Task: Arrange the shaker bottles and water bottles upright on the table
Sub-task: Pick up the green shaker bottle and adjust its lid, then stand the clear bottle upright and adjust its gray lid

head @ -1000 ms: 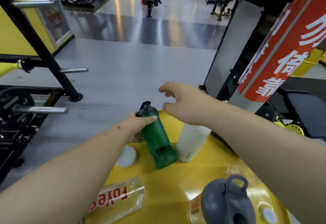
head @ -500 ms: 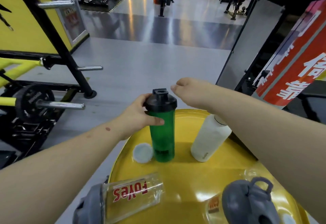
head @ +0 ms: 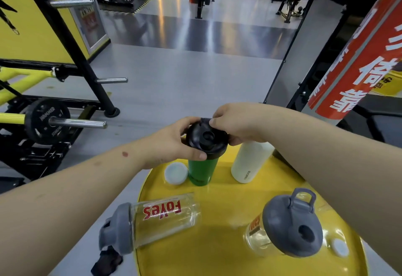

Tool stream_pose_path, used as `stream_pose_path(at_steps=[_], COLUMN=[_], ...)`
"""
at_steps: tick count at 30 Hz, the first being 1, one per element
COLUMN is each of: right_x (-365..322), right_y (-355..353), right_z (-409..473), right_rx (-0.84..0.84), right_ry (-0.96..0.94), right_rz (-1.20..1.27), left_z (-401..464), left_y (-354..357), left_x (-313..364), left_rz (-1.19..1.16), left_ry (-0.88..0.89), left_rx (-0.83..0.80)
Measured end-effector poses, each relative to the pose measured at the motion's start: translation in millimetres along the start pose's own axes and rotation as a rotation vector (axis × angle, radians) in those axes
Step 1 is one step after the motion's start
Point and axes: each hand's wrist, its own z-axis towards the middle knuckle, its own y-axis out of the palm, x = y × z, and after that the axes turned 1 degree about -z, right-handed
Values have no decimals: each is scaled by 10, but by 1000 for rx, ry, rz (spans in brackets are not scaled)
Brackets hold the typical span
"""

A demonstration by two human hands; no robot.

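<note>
right hand (head: pixel 237 126) has dropped onto the green shaker (head: pixel 201 169) lid, fingers pinching its cap; left hand (head: pixel 174 143) fingers wrap the rim, steadying it upright.

The shaker bottle (head: pixel 203 167) stood upright on the counter (head: pixel 228 193); a loose cap (head: pixel 176 173) lay just left of it; a water bottle (head: pixel 250 162) stood right; two more shakers (head: pixel 161 219) (head: pixel 285 230) sat nearer.
</note>
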Motion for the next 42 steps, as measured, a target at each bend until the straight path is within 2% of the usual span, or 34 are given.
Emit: stream_pose_path(at_steps=[5, 8, 20, 24, 27, 30, 32, 36, 42], right_x=[-35, -46, -4, -6, -44, -138, -228, -396, -530], right_y=[27, 24, 60, 74, 90, 148, 224, 483, 933], right_z=[-117, -175, -248, -293, -357, -424, -462, -495, -425], right_rx=[37, 69, 120, 116, 197, 343, 364, 154, -264], right_ry=[23, -4, -43, -28, -60, -208, -320, -408, -388], right_rz=[55, -51, -138, -142, -216, -297, -327, -359, -706], left_z=[29, 77, 82, -9, -155, -388, -562, -881, -1231], left_y=[45, 89, 94, 45, -65, -218, -294, -343, -378], left_x=[33, 33, 24, 18, 41, -45, -145, -298, -517], left_rz=[-42, -55, -3, 50, 118, 320, 461, 684, 792], left_ry=[21, 45, -10, -100, -202, -351, -460, -582, -631], left_rx=[89, 126, 112, 122, 94, 1, -99, -227, -249])
